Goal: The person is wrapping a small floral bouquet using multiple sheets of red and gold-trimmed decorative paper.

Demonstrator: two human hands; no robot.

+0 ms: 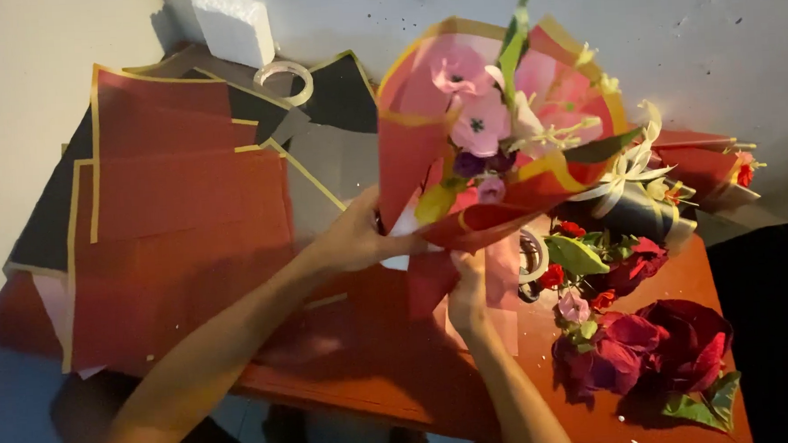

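Note:
A bouquet [496,128] of pink and purple paper flowers sits wrapped in red paper with gold edges, tilted up toward the back right. My left hand [359,236] grips the wrap at its left lower side. My right hand [470,289] holds the narrow base of the wrap from below. A pink sheet hangs down under the bouquet between my hands.
Red and black wrapping sheets [173,222] with gold borders lie spread at left on the red table [374,364]. A tape roll [285,80] and a white foam block [233,26] lie at the back. Another wrapped bouquet [658,192], loose red flowers [647,343] and a tape roll [532,258] sit at right.

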